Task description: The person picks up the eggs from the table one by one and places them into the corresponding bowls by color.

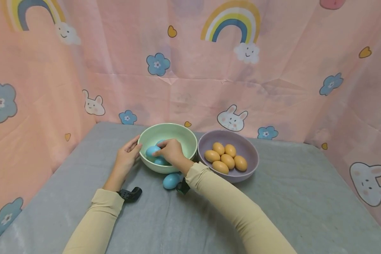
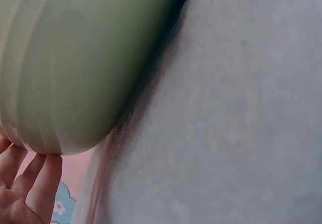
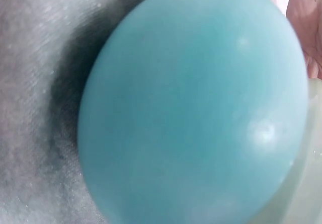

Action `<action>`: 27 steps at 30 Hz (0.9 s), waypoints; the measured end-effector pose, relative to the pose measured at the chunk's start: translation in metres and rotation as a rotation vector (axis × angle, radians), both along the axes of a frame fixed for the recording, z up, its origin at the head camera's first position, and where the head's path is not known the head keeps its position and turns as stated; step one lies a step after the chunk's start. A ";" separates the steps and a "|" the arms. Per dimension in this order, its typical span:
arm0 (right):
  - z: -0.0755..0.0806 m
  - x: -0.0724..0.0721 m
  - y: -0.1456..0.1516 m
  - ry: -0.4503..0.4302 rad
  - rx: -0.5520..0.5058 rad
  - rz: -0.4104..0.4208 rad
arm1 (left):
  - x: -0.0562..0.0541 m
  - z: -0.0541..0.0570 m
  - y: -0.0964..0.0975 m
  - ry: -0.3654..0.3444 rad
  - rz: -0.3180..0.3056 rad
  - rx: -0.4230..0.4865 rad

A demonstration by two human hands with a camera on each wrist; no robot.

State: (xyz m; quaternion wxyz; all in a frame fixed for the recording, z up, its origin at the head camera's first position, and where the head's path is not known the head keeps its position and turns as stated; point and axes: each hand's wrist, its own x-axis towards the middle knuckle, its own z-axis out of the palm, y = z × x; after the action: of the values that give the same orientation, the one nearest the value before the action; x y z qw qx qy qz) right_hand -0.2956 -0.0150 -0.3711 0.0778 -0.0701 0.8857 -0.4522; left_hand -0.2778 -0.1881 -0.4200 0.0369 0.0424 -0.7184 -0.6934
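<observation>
A light green bowl (image 1: 168, 128) stands on the cloth with several blue eggs inside. My right hand (image 1: 172, 150) reaches into it and pinches a blue egg (image 1: 152, 151) between thumb and fingers. Against the bowl's left side rests my left hand (image 1: 127, 157); in the left wrist view its fairly straight fingers (image 2: 44, 183) touch the outer wall. Another blue egg (image 1: 171, 181) lies on the cloth just in front of the bowl, and it fills most of the right wrist view, where the right fingers are out of sight.
Right beside the green bowl stands a purple bowl (image 1: 253, 155) holding several tan eggs (image 1: 227, 161). Grey cloth (image 1: 304, 197) covers the table. A pink patterned curtain (image 1: 190, 91) hangs behind and at both sides.
</observation>
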 end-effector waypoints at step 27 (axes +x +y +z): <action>0.019 0.029 0.028 0.021 -0.197 0.039 | 0.000 -0.002 -0.001 0.004 -0.004 -0.018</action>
State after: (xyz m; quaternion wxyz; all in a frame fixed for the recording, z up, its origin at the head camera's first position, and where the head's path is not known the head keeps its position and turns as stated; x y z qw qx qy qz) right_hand -0.2665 0.0133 -0.3518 0.0702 -0.0992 0.8363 -0.5346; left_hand -0.2778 -0.1894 -0.4221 0.0374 0.0392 -0.7248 -0.6869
